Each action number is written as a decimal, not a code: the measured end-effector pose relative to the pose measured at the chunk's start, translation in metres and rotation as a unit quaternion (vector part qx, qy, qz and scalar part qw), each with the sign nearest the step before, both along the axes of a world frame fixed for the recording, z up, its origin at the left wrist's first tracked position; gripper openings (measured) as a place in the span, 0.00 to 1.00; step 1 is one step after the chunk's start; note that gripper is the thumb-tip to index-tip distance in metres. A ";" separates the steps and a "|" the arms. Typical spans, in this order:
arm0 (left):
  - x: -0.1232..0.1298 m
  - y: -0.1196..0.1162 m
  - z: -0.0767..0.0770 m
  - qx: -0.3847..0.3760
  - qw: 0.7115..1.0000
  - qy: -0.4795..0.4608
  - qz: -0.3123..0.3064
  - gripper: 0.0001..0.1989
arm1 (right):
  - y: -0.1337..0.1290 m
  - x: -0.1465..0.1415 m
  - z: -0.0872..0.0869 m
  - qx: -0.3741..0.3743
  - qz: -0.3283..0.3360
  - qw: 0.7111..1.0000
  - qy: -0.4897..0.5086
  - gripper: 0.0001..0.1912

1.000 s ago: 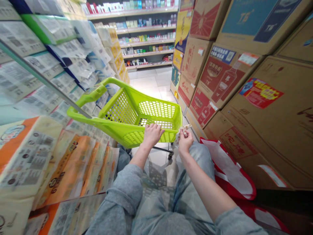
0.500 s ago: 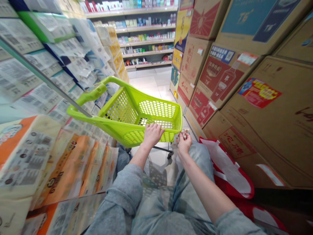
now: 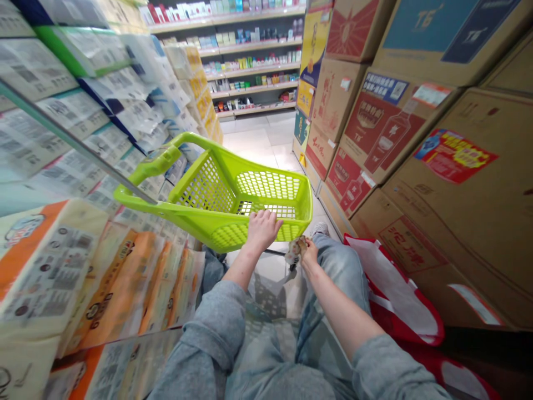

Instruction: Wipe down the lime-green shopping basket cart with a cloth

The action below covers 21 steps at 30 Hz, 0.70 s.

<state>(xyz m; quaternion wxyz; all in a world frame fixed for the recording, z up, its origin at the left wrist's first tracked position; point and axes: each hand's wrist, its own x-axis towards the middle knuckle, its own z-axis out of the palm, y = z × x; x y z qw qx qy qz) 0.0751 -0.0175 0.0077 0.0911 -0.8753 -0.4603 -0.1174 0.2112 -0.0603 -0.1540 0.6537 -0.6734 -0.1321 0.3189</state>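
A lime-green plastic shopping cart (image 3: 200, 218) with a perforated basket stands sideways in front of me. My left hand (image 3: 263, 229) grips the near rim of the basket, its fingers curled over the edge. Below the basket's right end, my right hand (image 3: 309, 254) pinches a pale, patterned cloth (image 3: 296, 248), which hangs bunched from the fingers. The cloth partly covers a black wheel under the cart. The basket's visible floor shows bare slots.
Wrapped tissue packs (image 3: 120, 283) are piled close on my left. Cardboard boxes (image 3: 449, 211) form a wall on the right, with a red and white bag (image 3: 403, 289) beside my leg. Stocked shelves (image 3: 258, 72) cross the far end of the tiled aisle (image 3: 266, 136).
My right hand has moved down and slightly left with the cloth, away from the basket's corner. My left hand keeps its hold on the rim.
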 end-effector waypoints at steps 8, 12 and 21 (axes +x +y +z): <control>0.008 0.004 -0.002 -0.003 1.000 -0.011 0.011 0.17 | 0.008 0.008 0.053 0.055 -0.039 0.996 -0.054 0.18; 0.010 0.004 -0.001 -0.008 1.000 -0.012 0.015 0.17 | 0.007 0.008 0.060 0.037 -0.038 0.996 -0.070 0.19; 0.007 0.006 -0.002 -0.008 1.000 -0.005 0.001 0.17 | -0.013 0.012 0.100 0.115 0.030 0.960 -0.254 0.14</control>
